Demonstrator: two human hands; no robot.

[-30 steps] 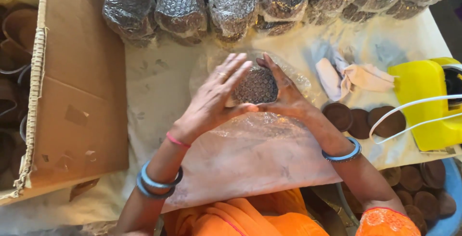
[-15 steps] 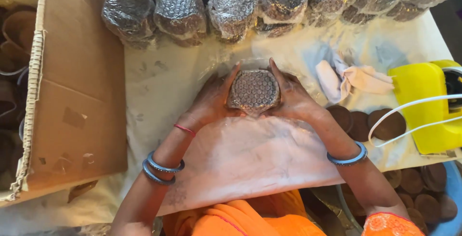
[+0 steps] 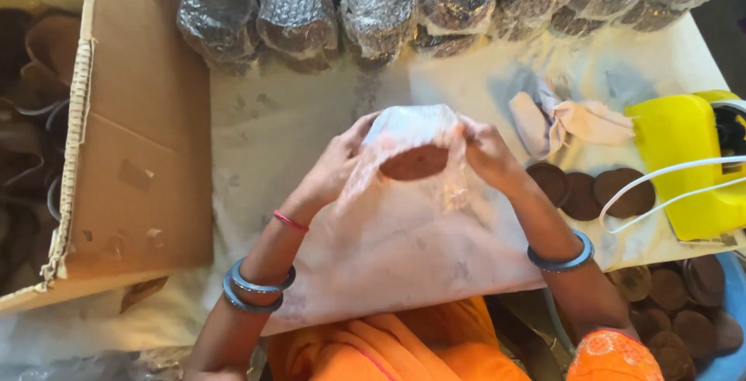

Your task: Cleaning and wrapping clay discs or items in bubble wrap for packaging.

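The desk point(image 3: 311, 117) has free room only in the middle: a cardboard box point(image 3: 132, 155) closes the left side, a row of wrapped bundles point(image 3: 373, 8) lines the far edge, and a yellow container point(image 3: 684, 163) with white cords stands at the right edge. Near it lie a crumpled cloth point(image 3: 567, 124) and some loose brown discs point(image 3: 590, 190). A clear plastic bag point(image 3: 412, 163) is lifted over the middle, its open mouth pointing to the far side and its long axis running near to far. Inside it is a round brown disc point(image 3: 414, 163) (seen through the plastic). The left hand point(image 3: 334, 167) and right hand point(image 3: 488, 155) each pinch one side of the mouth, fingers closed on the plastic, with the disc between them.
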